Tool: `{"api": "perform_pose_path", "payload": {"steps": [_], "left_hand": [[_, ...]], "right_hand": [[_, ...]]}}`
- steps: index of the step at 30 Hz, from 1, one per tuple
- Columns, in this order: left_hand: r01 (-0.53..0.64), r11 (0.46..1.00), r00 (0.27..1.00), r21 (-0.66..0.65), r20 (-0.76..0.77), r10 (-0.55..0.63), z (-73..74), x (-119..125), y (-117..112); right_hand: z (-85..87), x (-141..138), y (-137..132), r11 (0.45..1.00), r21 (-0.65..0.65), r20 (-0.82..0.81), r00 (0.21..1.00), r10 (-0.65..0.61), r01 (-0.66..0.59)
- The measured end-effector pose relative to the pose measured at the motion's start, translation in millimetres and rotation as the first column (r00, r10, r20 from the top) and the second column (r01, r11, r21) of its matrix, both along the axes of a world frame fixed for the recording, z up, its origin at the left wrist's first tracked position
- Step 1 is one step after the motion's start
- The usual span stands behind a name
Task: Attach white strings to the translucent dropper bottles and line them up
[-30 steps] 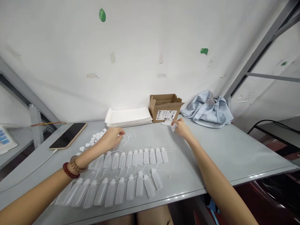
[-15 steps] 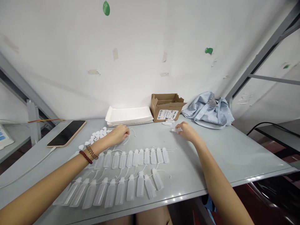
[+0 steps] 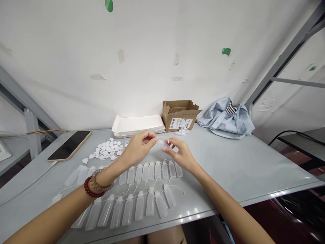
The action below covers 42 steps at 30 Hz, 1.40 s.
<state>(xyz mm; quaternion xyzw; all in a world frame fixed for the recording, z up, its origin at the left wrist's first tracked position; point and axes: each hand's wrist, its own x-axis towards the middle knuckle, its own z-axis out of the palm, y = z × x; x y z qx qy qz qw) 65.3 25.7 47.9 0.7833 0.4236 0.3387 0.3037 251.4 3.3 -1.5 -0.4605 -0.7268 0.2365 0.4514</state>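
Note:
In the head view my left hand (image 3: 141, 145) and my right hand (image 3: 179, 151) nearly meet above the middle of the table. My right hand pinches a small translucent plastic bottle (image 3: 166, 145). A thin white cord (image 3: 160, 138) spans from the bottle's end to my left fingertips, which are closed on it. Below the hands lies a row of similar bottles (image 3: 151, 170) with cords at their necks. Nearer the front edge is a second row of bottles (image 3: 139, 206), partly covered by my left forearm. White caps (image 3: 108, 149) form a pile left of my left hand.
A stack of white trays (image 3: 138, 125) and an open cardboard box (image 3: 180, 117) stand against the wall, with a few loose bottles (image 3: 182, 132) before the box. A pale blue cloth bag (image 3: 225, 118) lies at right. A phone (image 3: 69, 145) on a cable lies at left.
My right hand has brought a bottle from near the box leftward to the middle. My left hand has moved right from beside the caps with a cord, and the two now meet.

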Motion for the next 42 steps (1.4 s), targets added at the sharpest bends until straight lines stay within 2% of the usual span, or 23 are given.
{"api": "perform_pose_path", "payload": {"steps": [4,6,10,13,17,25,30,33,36,39,42], "left_hand": [[-0.117,0.993,0.992,0.016,0.054,0.116,-3.8,9,-10],[-0.137,0.99,0.989,0.036,0.054,0.134,-8.6,10,-11],[-0.079,0.995,0.994,0.056,0.086,0.074,-12.9,11,-10],[-0.052,0.999,0.99,0.009,0.133,0.051,-10.5,12,-10],[-0.01,1.0,0.995,0.0,0.099,0.01,-7.4,12,-10],[-0.019,1.0,0.997,-0.017,0.076,0.02,-8.6,13,-10],[0.014,0.999,0.998,-0.049,0.061,-0.011,-4.8,14,-11],[-0.009,0.996,0.999,0.092,-0.037,0.012,-5.1,13,-16],[0.017,0.936,0.988,0.35,-0.147,0.038,-8.7,11,-24],[0.088,0.816,0.968,0.571,-0.241,0.065,-13.1,9,-31],[0.145,0.699,0.939,0.7,-0.319,0.125,-15.2,9,-36]], "right_hand": [[2.1,0,-2,1.0,0.004,-0.062,0.998,-0.023,0.024],[2.5,0,-2,1.0,-0.003,-0.081,0.996,-0.027,0.027],[1.6,0,-2,0.999,-0.01,-0.111,0.993,-0.041,0.04],[0.4,0,-2,0.999,0.0,-0.109,0.993,-0.035,0.036],[0.4,0,-3,1.0,0.03,-0.086,0.996,-0.003,0.006],[1.5,-2,-6,0.999,0.035,-0.124,0.992,0.007,-0.003],[2.5,-4,-6,0.996,-0.071,-0.254,0.967,0.026,-0.046],[4.4,-5,-7,0.979,-0.168,-0.385,0.922,0.043,-0.116],[5.3,-7,-8,0.949,-0.231,-0.525,0.849,0.066,-0.217],[5.3,-10,-10,0.929,-0.254,-0.617,0.784,0.059,-0.27],[6.2,-13,-11,0.923,-0.262,-0.657,0.753,0.045,-0.283]]}}
